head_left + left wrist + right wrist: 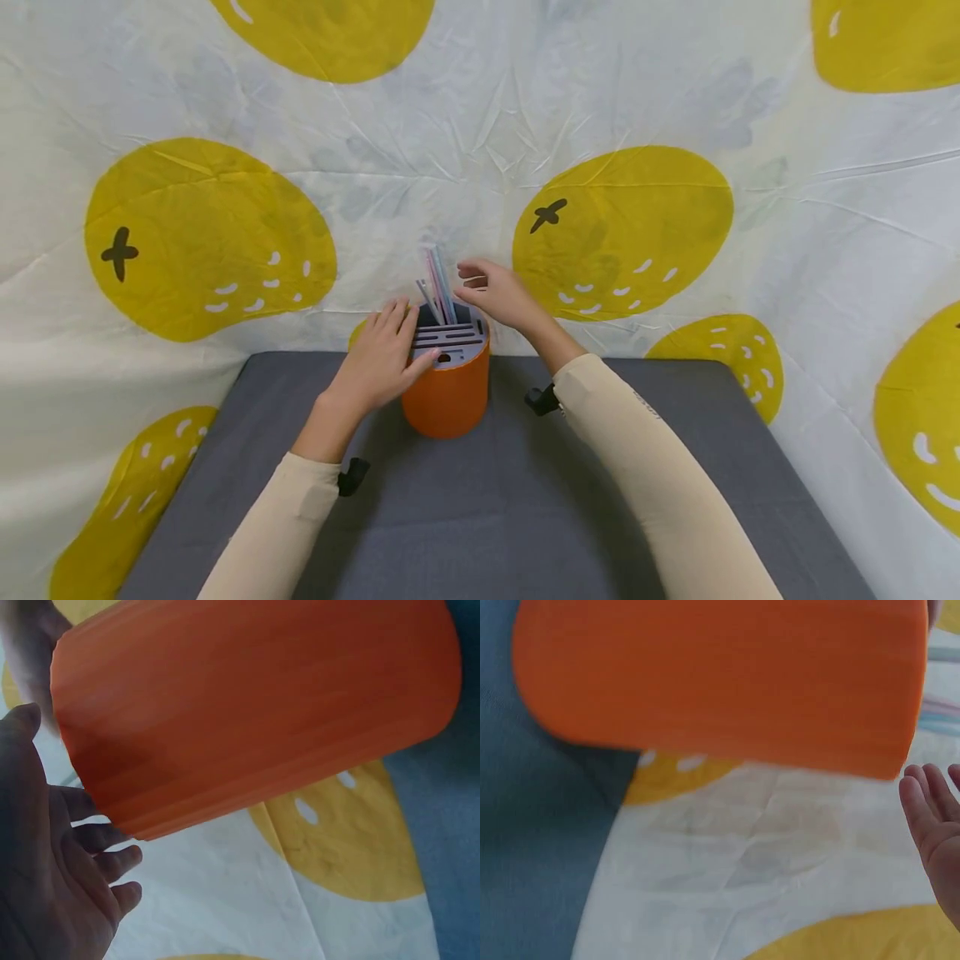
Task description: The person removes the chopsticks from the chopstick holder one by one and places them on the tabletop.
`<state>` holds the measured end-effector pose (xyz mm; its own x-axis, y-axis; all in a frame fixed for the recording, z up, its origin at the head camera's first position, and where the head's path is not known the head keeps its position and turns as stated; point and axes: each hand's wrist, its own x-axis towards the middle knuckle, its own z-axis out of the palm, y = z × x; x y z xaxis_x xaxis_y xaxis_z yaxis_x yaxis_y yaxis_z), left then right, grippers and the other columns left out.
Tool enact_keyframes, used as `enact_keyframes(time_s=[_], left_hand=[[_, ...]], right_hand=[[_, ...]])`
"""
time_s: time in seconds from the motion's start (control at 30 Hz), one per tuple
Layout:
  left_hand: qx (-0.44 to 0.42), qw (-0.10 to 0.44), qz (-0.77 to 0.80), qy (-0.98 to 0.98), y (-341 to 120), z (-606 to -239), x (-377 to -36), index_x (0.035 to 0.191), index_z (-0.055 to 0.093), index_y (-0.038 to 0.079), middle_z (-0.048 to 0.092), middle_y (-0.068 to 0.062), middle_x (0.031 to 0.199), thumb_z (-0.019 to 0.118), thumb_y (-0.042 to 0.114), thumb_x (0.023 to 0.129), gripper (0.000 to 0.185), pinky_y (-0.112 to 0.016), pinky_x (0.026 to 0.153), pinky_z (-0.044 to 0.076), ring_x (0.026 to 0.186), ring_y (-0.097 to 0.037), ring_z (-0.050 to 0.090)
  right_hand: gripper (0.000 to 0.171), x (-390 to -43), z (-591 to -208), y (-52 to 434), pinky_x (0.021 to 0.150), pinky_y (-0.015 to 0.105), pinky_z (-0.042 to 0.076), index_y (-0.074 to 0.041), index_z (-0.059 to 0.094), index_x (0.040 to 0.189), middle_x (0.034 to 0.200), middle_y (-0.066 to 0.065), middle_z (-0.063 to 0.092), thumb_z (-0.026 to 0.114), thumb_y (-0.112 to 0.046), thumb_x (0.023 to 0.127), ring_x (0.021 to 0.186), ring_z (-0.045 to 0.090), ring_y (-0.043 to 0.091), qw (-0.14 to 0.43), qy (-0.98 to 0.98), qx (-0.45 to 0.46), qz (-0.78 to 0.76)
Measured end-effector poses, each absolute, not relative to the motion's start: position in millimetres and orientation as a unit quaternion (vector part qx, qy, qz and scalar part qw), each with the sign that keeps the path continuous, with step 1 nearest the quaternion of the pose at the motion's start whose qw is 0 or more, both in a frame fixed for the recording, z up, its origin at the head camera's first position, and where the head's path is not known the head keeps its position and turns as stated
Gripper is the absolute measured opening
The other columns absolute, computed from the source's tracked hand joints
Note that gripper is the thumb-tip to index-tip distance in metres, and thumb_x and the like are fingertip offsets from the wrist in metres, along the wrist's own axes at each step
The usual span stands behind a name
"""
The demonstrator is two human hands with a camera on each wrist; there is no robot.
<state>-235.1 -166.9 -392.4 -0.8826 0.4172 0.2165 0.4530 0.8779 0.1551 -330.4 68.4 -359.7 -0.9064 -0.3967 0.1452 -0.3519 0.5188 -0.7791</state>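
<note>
An orange round holder [446, 402] with a grey slotted top [457, 335] stands upright near the table's far edge. Several thin pale straw-like sticks [441, 287], pink, blue and whitish, rise from its rear opening. My left hand [378, 350] rests on the left side of its top, fingers extended and thumb over the slots. My right hand [498, 292] is just right of the sticks, above the rim, with fingers slightly bent and nothing in them. In the right wrist view, the right hand's fingers [926, 799] are beside the rim. The orange wall [262, 712] fills much of the left wrist view.
The holder stands on a dark grey cloth-covered table [480, 517]. Right behind the table hangs a white cloth [420, 200] printed with large yellow fruit. Dark wrist devices sit at the cuffs of both beige sleeves [637, 442].
</note>
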Motion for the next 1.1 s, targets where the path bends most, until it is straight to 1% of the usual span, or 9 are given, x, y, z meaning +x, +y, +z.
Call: enact_keyframes(time_s=[0.17, 0.33, 0.5, 0.73, 0.9, 1.1], left_hand=[[-0.225, 0.079, -0.12, -0.964, -162.1, -396.2, -239.3, 0.162, 0.022, -0.004, 0.017, -0.025, 0.17, 0.041, 0.06, 0.105, 0.088, -0.059, 0.127, 0.018, 0.16, -0.041, 0.012], [-0.216, 0.061, -0.129, -0.966, -162.5, -403.7, -240.5, 0.162, 0.018, -0.006, 0.014, -0.025, 0.171, 0.037, 0.061, 0.106, 0.089, -0.053, 0.13, 0.015, 0.16, -0.04, 0.01], [-0.224, 0.066, -0.125, -0.964, -160.3, -406.0, -240.4, 0.16, 0.02, -0.009, 0.015, -0.026, 0.17, 0.038, 0.058, 0.107, 0.088, -0.053, 0.13, 0.014, 0.159, -0.042, 0.013], [-0.222, 0.049, -0.13, -0.965, -155.1, -408.4, -238.9, 0.161, 0.016, -0.008, 0.01, -0.025, 0.171, 0.034, 0.057, 0.108, 0.086, -0.051, 0.13, 0.012, 0.16, -0.041, 0.007], [-0.223, 0.048, -0.135, -0.964, -154.0, -409.9, -238.1, 0.162, 0.014, -0.007, 0.008, -0.025, 0.172, 0.034, 0.054, 0.109, 0.083, -0.052, 0.13, 0.013, 0.161, -0.04, 0.005], [-0.224, 0.049, -0.135, -0.964, -154.6, -410.1, -237.8, 0.162, 0.015, -0.007, 0.009, -0.025, 0.172, 0.033, 0.053, 0.109, 0.082, -0.051, 0.13, 0.014, 0.16, -0.041, 0.007]], right_hand=[[0.049, -337.0, -361.5, 54.2, 0.105, 0.04, 0.054, -0.01, 0.057, 0.147, 0.14, 0.008, 0.065, 0.067, -0.028, 0.102, 0.128, 0.063, 0.025, 0.012, 0.872, -0.21, -0.442], [0.042, -339.2, -363.4, 43.5, 0.104, 0.04, 0.055, -0.008, 0.062, 0.14, 0.133, 0.011, 0.068, 0.067, -0.026, 0.102, 0.124, 0.065, 0.027, -0.005, 0.876, -0.207, -0.436], [0.035, -339.5, -364.5, 38.7, 0.102, 0.04, 0.055, -0.008, 0.066, 0.133, 0.128, 0.01, 0.07, 0.067, -0.026, 0.103, 0.12, 0.065, 0.027, -0.017, 0.883, -0.19, -0.428], [0.028, -340.5, -367.1, 35.2, 0.098, 0.04, 0.056, -0.005, 0.069, 0.126, 0.122, 0.012, 0.072, 0.066, -0.021, 0.103, 0.114, 0.066, 0.027, -0.029, 0.886, -0.183, -0.424], [0.022, -341.2, -370.5, 34.3, 0.096, 0.04, 0.057, -0.006, 0.071, 0.12, 0.117, 0.011, 0.073, 0.066, -0.019, 0.103, 0.11, 0.067, 0.026, -0.05, 0.889, -0.177, -0.419], [0.019, -339.6, -370.0, 34.6, 0.088, 0.037, 0.06, -0.007, 0.071, 0.116, 0.112, 0.01, 0.073, 0.066, -0.02, 0.103, 0.102, 0.069, 0.025, -0.05, 0.881, -0.169, -0.438]])
